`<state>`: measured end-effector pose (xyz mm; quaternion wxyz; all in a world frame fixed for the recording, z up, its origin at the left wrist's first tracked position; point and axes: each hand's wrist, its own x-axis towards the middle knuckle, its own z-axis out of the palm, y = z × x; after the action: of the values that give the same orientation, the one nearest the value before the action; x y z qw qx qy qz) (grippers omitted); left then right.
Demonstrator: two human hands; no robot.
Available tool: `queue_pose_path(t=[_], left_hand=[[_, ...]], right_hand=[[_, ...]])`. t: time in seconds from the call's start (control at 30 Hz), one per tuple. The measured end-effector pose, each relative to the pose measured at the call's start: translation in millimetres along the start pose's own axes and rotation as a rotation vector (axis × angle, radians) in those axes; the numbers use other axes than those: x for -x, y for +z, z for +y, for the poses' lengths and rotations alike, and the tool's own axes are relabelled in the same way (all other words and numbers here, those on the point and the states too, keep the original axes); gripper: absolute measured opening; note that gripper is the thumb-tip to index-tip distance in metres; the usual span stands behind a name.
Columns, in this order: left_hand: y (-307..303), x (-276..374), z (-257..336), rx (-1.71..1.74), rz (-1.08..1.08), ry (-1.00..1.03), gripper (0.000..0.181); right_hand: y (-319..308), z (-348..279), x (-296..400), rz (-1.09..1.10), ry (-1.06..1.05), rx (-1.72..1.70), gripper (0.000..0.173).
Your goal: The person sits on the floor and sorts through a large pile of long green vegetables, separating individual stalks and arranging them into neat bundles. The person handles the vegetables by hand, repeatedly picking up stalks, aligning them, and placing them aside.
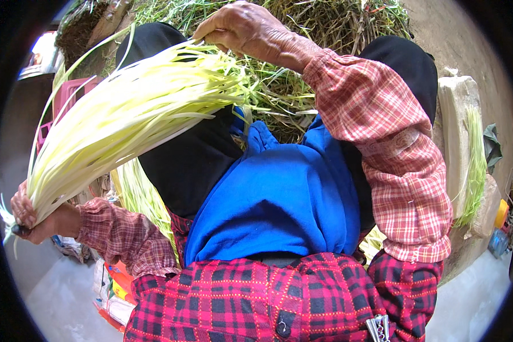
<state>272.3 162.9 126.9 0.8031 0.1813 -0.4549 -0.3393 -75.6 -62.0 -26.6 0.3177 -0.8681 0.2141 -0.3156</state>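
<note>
My left hand grips one end of a large bundle of pale yellow-green, flat, chive-like leaves. The bundle slants up and to the right across my knee, its loose ends fanning out below my right hand. At the bundle's upper edge, the thumb and fingers of that hand pinch together on some thin leaves. How many they hold is hidden. A few long strands arc away from the bundle on its left side. Over my lap lies a blue cloth.
Dry and green plant trimmings heap up between and beyond my knees. More leaves lie by my left thigh. To the right, a thin green bunch rests on a pale wrapped block. A pink plastic crate stands behind the held bundle.
</note>
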Motion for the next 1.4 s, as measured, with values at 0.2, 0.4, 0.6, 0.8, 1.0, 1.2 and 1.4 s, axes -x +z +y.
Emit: queue_pose_path(t=[0.2,0.4,0.6,0.8,1.0,1.2,1.4], left_hand=[[-13,-9,18,-0.112,-0.082,-0.025,0.018],[-40,9,21,-0.311,-0.008,0.041,0.019],[-39,16,3,-0.049,-0.056,-0.026,0.017],[-4,7,2,0.003,0.045,-0.021,0.016],[-27,-7,18,0.095,0.284,-0.029,0.02],[-71,0,23,-0.067,0.415,0.021,0.021],[-74,4,21,-0.184,0.558,0.068,0.024]], right_hand=[[1,39,22,0.049,-0.208,0.48,0.011],[13,47,34,0.029,-0.149,0.414,0.03],[30,35,34,-0.237,-0.026,0.425,0.019],[-20,35,29,0.079,0.048,0.408,0.01],[-14,81,64,-0.121,0.085,0.703,0.024],[-9,123,69,-0.11,0.201,0.41,0.029],[-24,108,75,-0.141,0.211,0.778,0.024]])
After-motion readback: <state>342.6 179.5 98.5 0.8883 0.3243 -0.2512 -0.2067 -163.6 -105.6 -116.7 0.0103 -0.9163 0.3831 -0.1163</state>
